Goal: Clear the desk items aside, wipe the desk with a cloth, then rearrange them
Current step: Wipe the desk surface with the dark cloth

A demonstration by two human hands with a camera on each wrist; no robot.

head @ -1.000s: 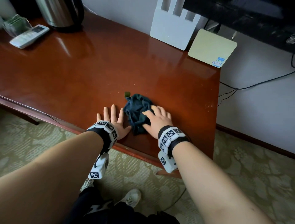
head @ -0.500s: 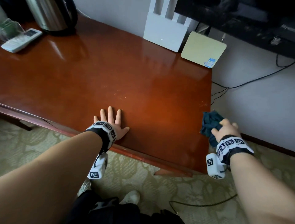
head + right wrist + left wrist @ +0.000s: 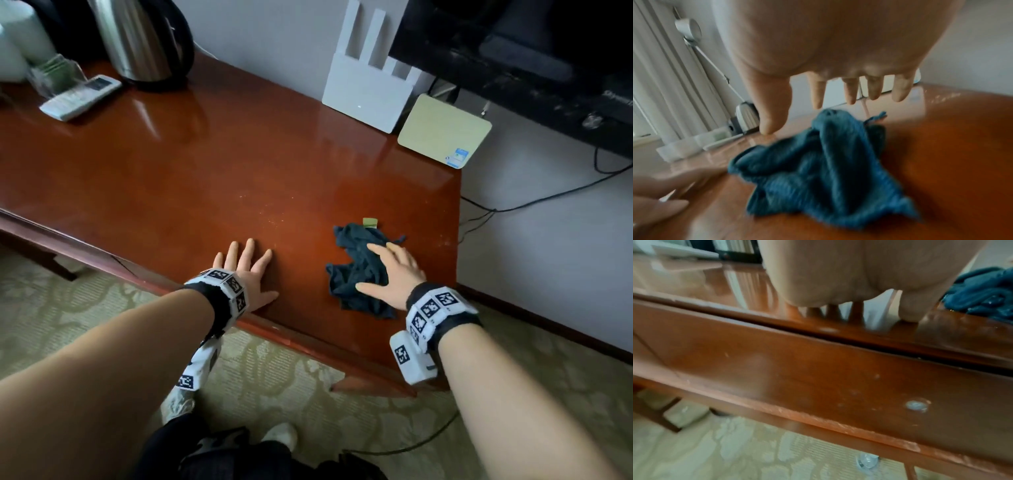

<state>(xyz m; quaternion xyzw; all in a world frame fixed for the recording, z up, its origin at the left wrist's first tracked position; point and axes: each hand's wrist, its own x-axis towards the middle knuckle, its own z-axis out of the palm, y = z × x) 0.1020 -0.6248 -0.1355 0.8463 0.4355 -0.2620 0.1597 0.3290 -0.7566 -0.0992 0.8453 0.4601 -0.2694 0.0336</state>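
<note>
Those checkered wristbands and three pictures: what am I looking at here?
No machine: a person wearing cameras. The wide picture is from the head; the other two look along each wrist, from the white boxes under the checkered bands. The left hand rests flat on the red-brown desk near its front edge. The right hand, fingers spread, lies on a crumpled dark blue cloth, not gripping it. At the back stand a kettle, a remote and two flat boxes, white and pale green.
</note>
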